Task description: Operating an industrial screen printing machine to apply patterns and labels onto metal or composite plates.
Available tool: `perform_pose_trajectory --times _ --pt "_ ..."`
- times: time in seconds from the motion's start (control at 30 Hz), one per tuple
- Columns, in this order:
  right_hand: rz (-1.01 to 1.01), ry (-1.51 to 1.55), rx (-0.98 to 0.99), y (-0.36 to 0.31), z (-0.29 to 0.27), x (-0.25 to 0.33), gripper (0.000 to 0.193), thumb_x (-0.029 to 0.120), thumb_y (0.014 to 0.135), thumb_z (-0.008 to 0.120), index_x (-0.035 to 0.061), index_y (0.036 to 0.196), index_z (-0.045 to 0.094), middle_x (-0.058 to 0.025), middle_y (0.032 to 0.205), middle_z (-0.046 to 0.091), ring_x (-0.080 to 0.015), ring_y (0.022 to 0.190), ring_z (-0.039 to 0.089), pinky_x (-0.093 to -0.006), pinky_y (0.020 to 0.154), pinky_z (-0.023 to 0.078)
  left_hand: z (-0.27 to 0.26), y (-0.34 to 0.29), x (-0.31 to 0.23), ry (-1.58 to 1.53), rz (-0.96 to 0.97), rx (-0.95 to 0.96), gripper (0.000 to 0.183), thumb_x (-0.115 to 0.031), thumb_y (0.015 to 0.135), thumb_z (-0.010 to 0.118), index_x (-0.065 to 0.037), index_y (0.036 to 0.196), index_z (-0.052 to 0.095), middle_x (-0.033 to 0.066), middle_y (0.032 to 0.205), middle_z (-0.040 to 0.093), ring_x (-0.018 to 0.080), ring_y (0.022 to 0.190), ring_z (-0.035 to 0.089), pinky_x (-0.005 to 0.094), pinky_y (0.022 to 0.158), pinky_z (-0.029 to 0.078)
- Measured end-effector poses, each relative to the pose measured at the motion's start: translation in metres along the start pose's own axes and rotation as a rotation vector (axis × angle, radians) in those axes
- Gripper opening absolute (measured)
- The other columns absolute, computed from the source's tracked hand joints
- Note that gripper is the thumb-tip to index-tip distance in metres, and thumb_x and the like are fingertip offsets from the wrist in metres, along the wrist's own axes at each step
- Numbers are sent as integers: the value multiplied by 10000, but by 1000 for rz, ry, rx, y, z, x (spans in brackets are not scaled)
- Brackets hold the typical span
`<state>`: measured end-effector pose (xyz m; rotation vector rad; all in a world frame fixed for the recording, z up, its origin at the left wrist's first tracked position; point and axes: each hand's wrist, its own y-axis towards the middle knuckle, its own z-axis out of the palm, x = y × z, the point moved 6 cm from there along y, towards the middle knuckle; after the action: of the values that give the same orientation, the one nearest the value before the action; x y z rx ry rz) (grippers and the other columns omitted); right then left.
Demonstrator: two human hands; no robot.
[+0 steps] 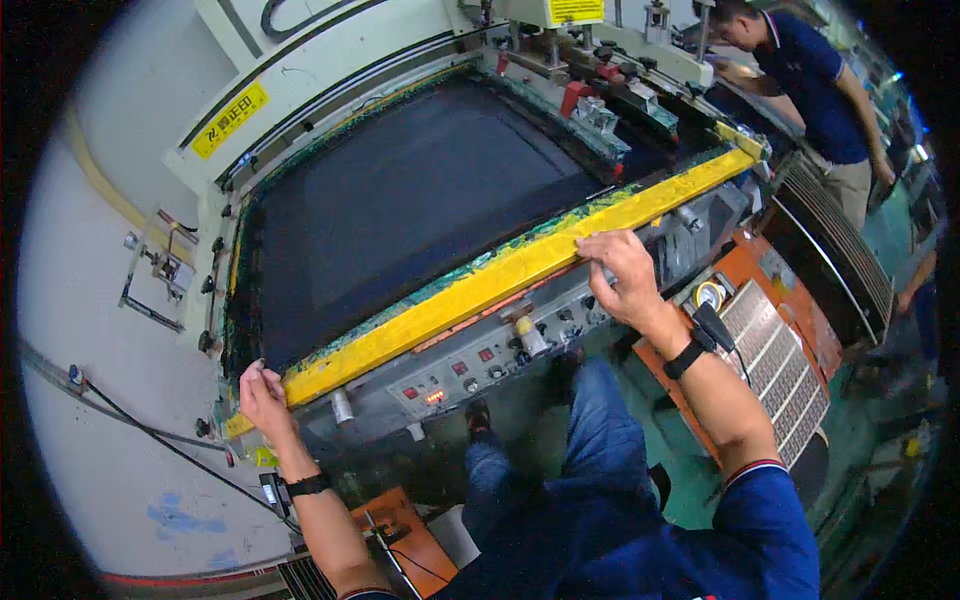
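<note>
A long, straight bar of scuffed yellow, probably painted metal (pixel 480 295), is seen along the near edge of a broad, flat, dark rectangular screen panel (pixel 400 190); the bar is slanted from lower left to upper right; its far edge is streaked with green smears.

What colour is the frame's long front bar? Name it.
The long front bar is yellow, shown best in the head view.
</note>
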<state>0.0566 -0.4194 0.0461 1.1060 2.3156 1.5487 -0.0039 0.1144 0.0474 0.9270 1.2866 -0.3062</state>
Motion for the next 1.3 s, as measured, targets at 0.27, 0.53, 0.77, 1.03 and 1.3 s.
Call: perform_pose_trajectory --times 0.27,0.53,0.77,1.03,1.3 --pt "-8 -22 39 5 0 10 286 -24 674 582 40 953 592 -101 957 617 -293 917 568 -389 830 447 -7 -1 7 -1 32 26 210 -181 941 470 -29 1003 601 -10 703 548 21 499 379 158 435 284" --pt "-47 -10 -2 0 2 11 286 47 673 602 60 958 592 -105 949 607 -296 931 559 -409 844 429 -24 16 25 319 406 62 274 -235 944 446 -54 1054 619 -26 694 526 36 548 399 177 484 313" --pt "-6 -12 101 1 4 14 320 37 682 588 58 1001 585 -102 995 605 -303 970 554 -403 862 439 -26 7 18 -7 40 -46 228 -219 922 529 -37 1027 617 -11 720 542 46 585 442 170 506 344" --pt "-58 -63 49 22 -31 47 333 -53 696 560 20 1020 584 -142 1103 606 -334 1042 554 -416 927 417 62 -69 -97 195 376 518 169 -123 870 570 -11 984 624 69 878 644 150 825 599 288 770 478" --pt "147 -38 147 -16 -26 20 259 -63 754 534 -23 1005 585 -168 1072 609 -325 992 570 -383 906 419 49 57 56 708 -343 510 210 -179 855 559 -24 962 653 76 883 658 159 798 599 312 665 470"
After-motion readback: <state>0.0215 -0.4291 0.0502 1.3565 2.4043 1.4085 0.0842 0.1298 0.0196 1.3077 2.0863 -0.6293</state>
